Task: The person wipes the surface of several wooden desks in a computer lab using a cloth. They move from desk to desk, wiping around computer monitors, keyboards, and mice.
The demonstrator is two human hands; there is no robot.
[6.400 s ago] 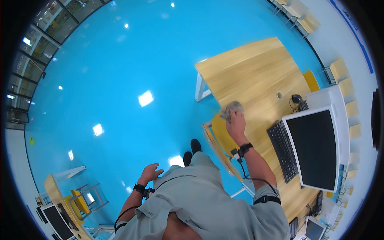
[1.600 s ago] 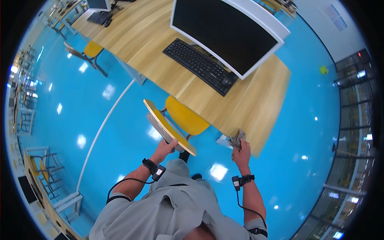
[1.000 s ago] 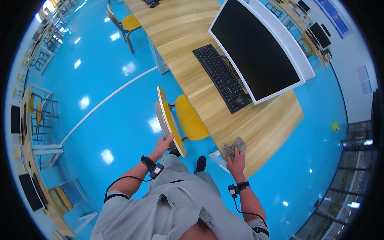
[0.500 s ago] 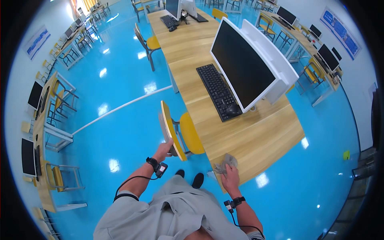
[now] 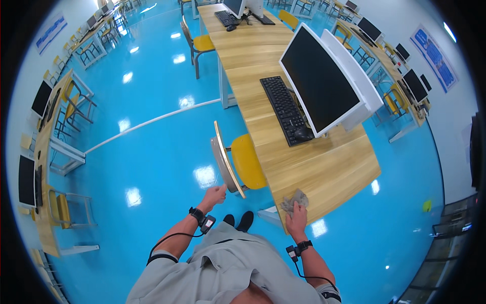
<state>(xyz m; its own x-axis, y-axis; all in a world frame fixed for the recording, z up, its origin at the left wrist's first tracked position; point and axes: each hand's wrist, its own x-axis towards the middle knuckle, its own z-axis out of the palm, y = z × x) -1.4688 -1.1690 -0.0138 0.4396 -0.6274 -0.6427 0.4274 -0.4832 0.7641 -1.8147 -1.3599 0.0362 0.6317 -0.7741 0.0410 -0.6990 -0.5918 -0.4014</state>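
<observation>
My right hand (image 5: 296,219) is closed on a crumpled grey cloth (image 5: 295,200), which lies against the near left corner of the wooden desk (image 5: 324,177). To the left, my left hand (image 5: 215,197) has its fingers curled in, with nothing visible in them. It is just beside the lower end of the backrest of a yellow chair (image 5: 249,161); a small gap seems to part them. The chair's seat reaches the desk's left edge.
On the desk stand a white-framed monitor (image 5: 324,76), a black keyboard (image 5: 283,104) and a black mouse (image 5: 304,133). Farther along the same desk is another keyboard (image 5: 226,19). A second yellow chair (image 5: 203,43) stands beyond. Side desks (image 5: 48,152) with monitors line the left wall.
My left hand has come off the chair's backrest, which it was gripping. The backrest has turned slightly in view. My right hand keeps the cloth at the desk corner. The whole view has shifted slightly.
</observation>
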